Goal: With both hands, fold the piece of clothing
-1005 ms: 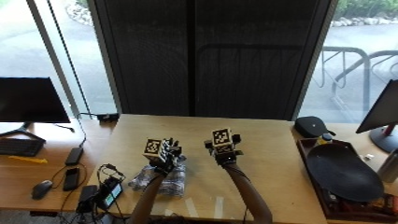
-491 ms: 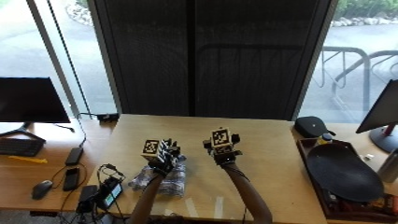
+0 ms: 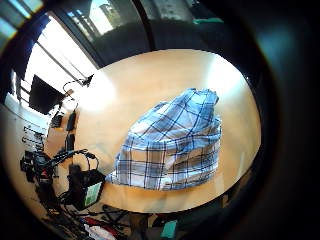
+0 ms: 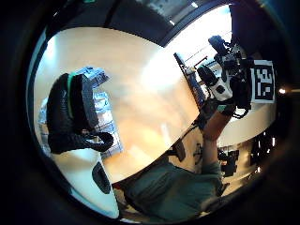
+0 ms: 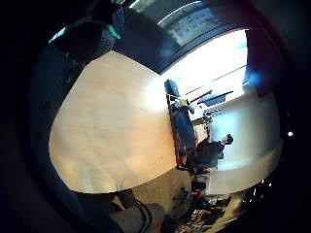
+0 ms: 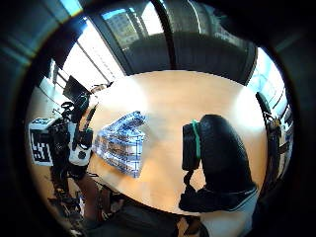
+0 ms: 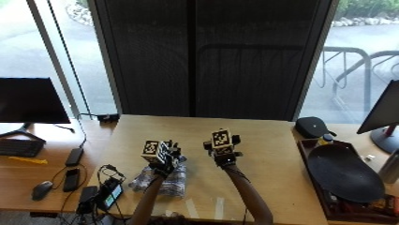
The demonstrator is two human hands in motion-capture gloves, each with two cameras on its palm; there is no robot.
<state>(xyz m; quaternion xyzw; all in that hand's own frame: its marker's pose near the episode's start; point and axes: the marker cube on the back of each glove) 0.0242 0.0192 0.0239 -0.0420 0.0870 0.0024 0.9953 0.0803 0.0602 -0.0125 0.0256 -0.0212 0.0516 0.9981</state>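
Blue-and-white plaid garment (image 7: 163,180), bunched in a loose heap on the light wooden table (image 7: 274,154), near the person's edge and left of centre. Left hand (image 7: 163,161) raised just above the heap, not gripping it (the little finger side palm view shows the cloth (image 3: 172,142) lying free beneath the palm); its finger spread cannot be told. Right hand (image 7: 222,152) lifted over bare table beside the garment, apart from it; finger spread likewise cannot be told. Black power adapter (image 7: 109,193) with cables at the table's left edge.
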